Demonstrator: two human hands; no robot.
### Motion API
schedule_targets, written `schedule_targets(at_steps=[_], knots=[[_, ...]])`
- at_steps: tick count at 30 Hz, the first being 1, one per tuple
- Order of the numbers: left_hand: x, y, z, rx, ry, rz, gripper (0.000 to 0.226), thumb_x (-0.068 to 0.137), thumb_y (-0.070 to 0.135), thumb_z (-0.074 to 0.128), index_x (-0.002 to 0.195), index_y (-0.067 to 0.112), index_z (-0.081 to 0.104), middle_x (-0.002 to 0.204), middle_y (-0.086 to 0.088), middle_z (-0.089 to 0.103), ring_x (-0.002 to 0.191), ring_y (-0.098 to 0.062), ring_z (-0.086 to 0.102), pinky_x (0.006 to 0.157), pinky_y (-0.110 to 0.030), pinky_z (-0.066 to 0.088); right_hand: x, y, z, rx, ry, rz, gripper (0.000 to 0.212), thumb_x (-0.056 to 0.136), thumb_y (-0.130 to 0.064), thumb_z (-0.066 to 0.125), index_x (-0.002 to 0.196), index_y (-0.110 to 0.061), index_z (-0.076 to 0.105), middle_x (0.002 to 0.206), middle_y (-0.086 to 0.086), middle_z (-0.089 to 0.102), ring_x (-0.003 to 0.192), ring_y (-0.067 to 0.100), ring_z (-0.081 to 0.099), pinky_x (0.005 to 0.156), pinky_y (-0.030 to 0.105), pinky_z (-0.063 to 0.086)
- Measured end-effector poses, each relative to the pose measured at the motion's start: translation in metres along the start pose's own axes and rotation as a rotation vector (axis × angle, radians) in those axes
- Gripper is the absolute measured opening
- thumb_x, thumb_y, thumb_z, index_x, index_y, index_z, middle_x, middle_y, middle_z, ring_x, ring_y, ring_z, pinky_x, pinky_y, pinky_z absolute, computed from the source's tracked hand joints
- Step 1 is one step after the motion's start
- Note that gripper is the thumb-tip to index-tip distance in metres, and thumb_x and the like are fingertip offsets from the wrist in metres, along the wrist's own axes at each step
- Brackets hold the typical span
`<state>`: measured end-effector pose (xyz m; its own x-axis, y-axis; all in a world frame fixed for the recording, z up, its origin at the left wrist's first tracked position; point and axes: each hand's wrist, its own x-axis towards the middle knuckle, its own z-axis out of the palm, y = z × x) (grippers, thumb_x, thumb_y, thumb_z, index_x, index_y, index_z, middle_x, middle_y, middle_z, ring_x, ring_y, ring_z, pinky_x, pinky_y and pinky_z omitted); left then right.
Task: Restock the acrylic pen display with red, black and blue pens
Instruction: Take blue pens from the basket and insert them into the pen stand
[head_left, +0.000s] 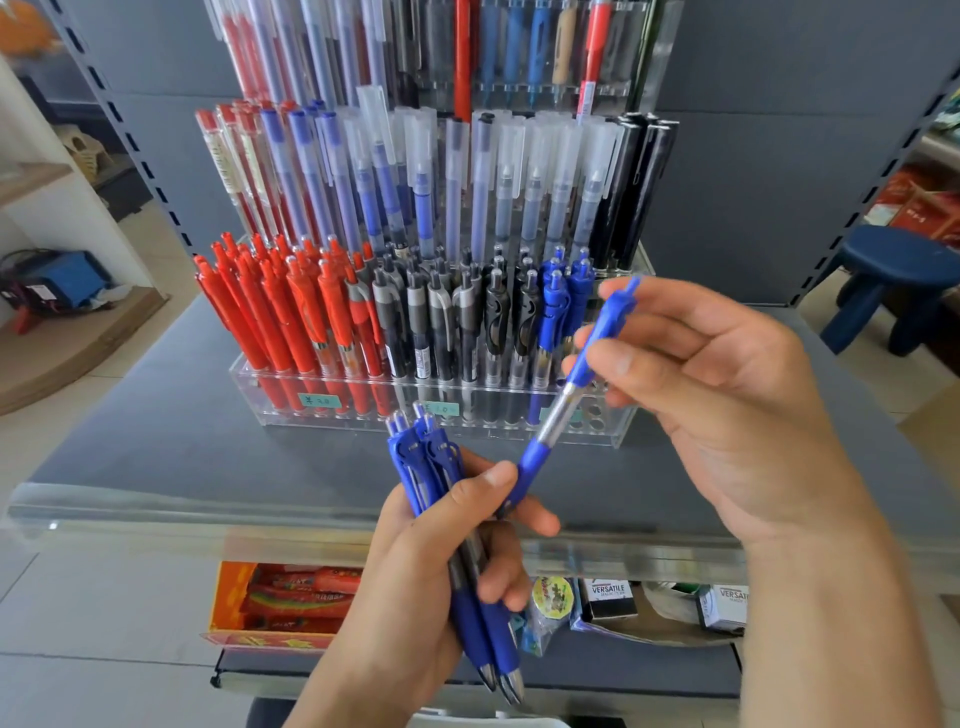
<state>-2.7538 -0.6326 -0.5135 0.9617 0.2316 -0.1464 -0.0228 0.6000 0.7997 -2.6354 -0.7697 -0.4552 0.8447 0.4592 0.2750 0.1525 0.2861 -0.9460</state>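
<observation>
A person stands at a grey shop shelf (171, 436), seen from above through a head-worn camera. On the shelf sits a clear acrylic pen display (618, 421) with stepped tiers. Its front row holds red click pens (291, 317) on the left, black and grey click pens (447, 322) in the middle, and a few blue click pens (563, 301) towards the right. At the right end of that front row, several round holes stand open just beside the blue pens.

The left hand (441, 566) is curled round a bundle of blue click pens (447, 519), held upright with clips up and metal tips pointing down towards the person. The right hand (727, 395) pinches a single blue pen (566, 400) between thumb and fingers. This pen has a blue clip, a clear silvery middle and a blue rubber grip. It slants from upper right to lower left in front of the display's right end, its lower end touching the left hand's thumb and bundle.

The higher tiers hold capped stick pens (457, 171) in red, blue, frosted clear and black; the top row is cut off by the frame. The small price labels on the display front cannot be read. Below the shelf edge, boxes of goods (285, 608) are partly hidden by the arms. A dark blue stool (893, 280) stands at the right.
</observation>
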Motion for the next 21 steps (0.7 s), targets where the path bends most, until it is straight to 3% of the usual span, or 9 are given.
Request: schedule_targets(at_steps=[3,7,14,21], knots=[[0.001,0.001,-0.001,-0.024,0.034,-0.013,0.018,0.078,0.017,0.069,0.069,0.013,0.053,0.068,-0.021,0.059,0.033,-0.012,0.031,0.036,-0.023,0.036,0.002,-0.002,0.000,0.016,0.174,-0.106,0.039,0.059,-0.026,0.083,0.096,-0.019,0.076,0.085,-0.001,0.079,0.076,0.013,0.074,0.062,0.019,0.052],[0.001,0.000,-0.004,0.000,0.051,-0.027,0.025,0.077,0.017,0.073,0.074,0.010,0.049,0.064,-0.015,0.053,0.034,-0.013,0.031,0.038,-0.025,0.035,0.004,-0.002,-0.001,-0.021,0.314,-0.224,0.028,0.067,-0.019,0.081,0.094,-0.020,0.074,0.082,-0.009,0.079,0.076,0.008,0.074,0.064,0.020,0.054],[0.001,0.000,-0.002,-0.003,0.071,-0.038,0.023,0.077,0.017,0.070,0.071,0.011,0.049,0.058,-0.012,0.045,0.035,-0.013,0.030,0.038,-0.025,0.035,0.008,0.005,0.000,-0.047,0.422,-0.345,0.026,0.079,0.001,0.080,0.098,-0.015,0.071,0.083,-0.012,0.078,0.078,0.007,0.074,0.069,0.020,0.056],[0.002,-0.002,-0.001,0.017,0.076,-0.033,0.023,0.078,0.017,0.069,0.072,0.012,0.048,0.057,-0.009,0.043,0.036,-0.013,0.029,0.039,-0.025,0.035,0.011,0.009,-0.005,-0.094,0.449,-0.394,0.027,0.080,0.001,0.080,0.098,-0.017,0.071,0.087,-0.013,0.079,0.081,0.008,0.075,0.073,0.023,0.056]])
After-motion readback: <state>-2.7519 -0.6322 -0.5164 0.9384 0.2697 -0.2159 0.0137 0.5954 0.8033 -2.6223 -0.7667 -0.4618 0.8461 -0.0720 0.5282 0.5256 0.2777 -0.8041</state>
